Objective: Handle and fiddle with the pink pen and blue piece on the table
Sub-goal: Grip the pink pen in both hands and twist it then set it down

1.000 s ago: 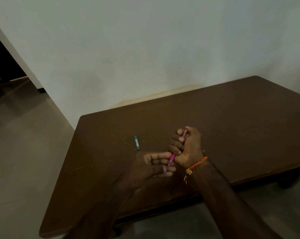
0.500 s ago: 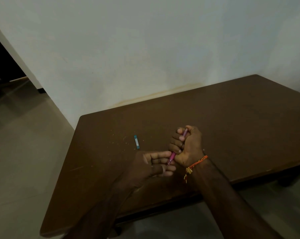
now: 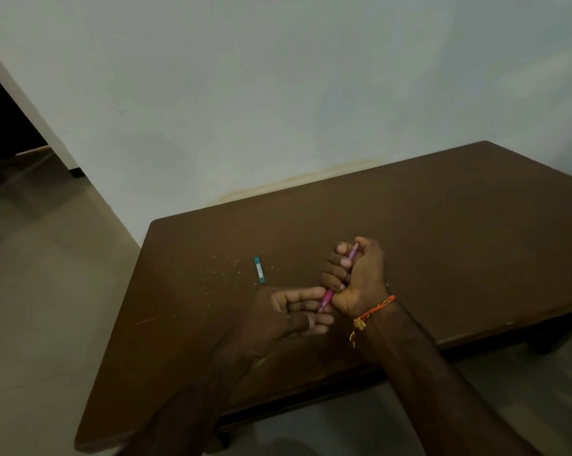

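Right hand (image 3: pixel 360 274) fisted around pink pen (image 3: pixel 329 296), thumb up near the top end, tip pointing down toward the body. Left hand (image 3: pixel 291 315) half-curled, palm up, fingers (image 3: pixel 306 294) touching the pen's lower end near the tip; not clamped on anything as far as visible, looks like pinching or picking at the nib. Orange thread band (image 3: pixel 373 311) on right wrist.

Pen: slim, stiff plastic, translucent pink barrel, fine metal point just showing below the fist. Probably light, a bit slick; mid-barrel fist grip looks secure, tip end best worked with fingertips only. Point likely fragile if jabbed into the palm.

Blue piece (image 3: pixel 259 269): small, flat, teal stick with a pale label, lying loose on table (image 3: pixel 459 225), near the left hand's far side, apart from both hands. Likely very light and rigid; easiest taken by pinching the long edges.

Pale crumbs (image 3: pixel 218 274) scattered beside blue piece. Dark brown tabletop against a plain wall.
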